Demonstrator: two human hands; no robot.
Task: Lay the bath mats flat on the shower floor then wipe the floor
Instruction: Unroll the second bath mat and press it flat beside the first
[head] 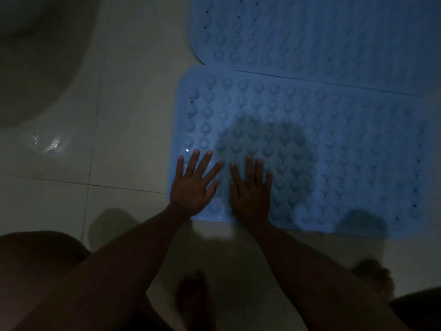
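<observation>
Toilet base: at ten o'clock I see a pale rounded form (35,68), smooth and curved, most likely a toilet base; the dim light keeps me from being sure.
Floor: large glossy white tiles (124,111) with thin dark grout lines; at nine o'clock a wet patch (51,143) glints with small droplets.
Left leg: a bare knee (40,254) fills the seven o'clock corner, dark and out of focus.
Left hand: my left hand (193,187) lies palm down with its fingers straight and spread, pressing on the near left corner of the near mat; its little finger reaches the mat's left edge.
Feet: at six o'clock I make out one bare foot (193,299) on the tiles, and another foot (374,275) at four o'clock; both are blurred.
Right hand: my right hand (251,189) rests flat just beside the left, fingers straight and close together, pressing the same mat near its front edge.
Near mat: a blue rubbery bath mat (334,151) lying flat on the tiles from centre to three o'clock, rectangular with rounded corners, covered in rows of round suction cups and small drain holes.
Far mat: a second blue mat (310,32) of the same kind at one o'clock, flat, its near edge overlapping or touching the near mat; I cannot tell which.
Containers: I can see none in this view.
</observation>
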